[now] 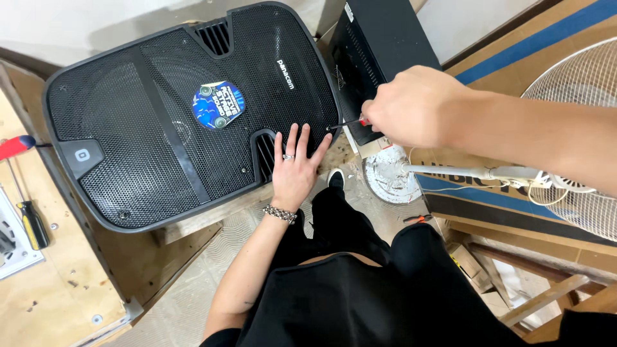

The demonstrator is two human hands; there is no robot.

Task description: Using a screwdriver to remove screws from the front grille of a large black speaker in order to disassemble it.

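A large black loudspeaker point(160, 122) with a mesh grille and a round blue sticker lies face up on a wooden bench. My left hand point(292, 168) rests flat, fingers spread, on the speaker's lower right edge; it wears a ring and a chain bracelet. My right hand point(411, 106) grips a thin screwdriver point(346, 124) with a red handle. Its tip touches the speaker's right rim.
A black metal box point(379, 45) stands right of the speaker. A white pedestal fan point(565, 154) lies over cardboard boxes point(514, 58) at right. A yellow-and-black screwdriver point(31, 222) and a red-handled tool point(16, 146) lie on the plywood at left.
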